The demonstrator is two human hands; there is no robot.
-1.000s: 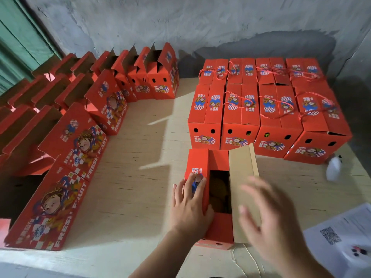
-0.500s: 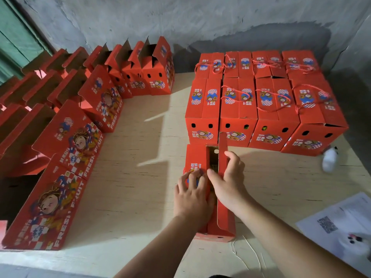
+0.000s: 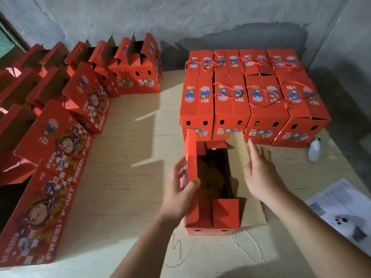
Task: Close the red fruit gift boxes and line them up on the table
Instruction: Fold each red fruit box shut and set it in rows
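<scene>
An open red gift box (image 3: pixel 212 219) stands on the table in front of me, dark fruit showing inside. Its left flap stands upright and my left hand (image 3: pixel 180 189) grips that flap, thumb inside, fingers outside. The right flap (image 3: pixel 240 161) lies folded outward, brown side up. My right hand (image 3: pixel 261 173) hovers flat over that flap with straight fingers, holding nothing. Behind the box, closed red boxes (image 3: pixel 249 109) with rope handles sit in two rows.
Several open red boxes (image 3: pixel 140 69) line the back left and the left side, some lying with printed sides up (image 3: pixel 58 145). A white sheet with a QR code (image 3: pixel 341 209) lies at the right. A small white object (image 3: pixel 314 151) sits near the closed boxes.
The box's two top flaps, pressed nearly together half a second ago, now stand apart. My left hand has taken hold of the left flap; my right hand has let go and moved right.
</scene>
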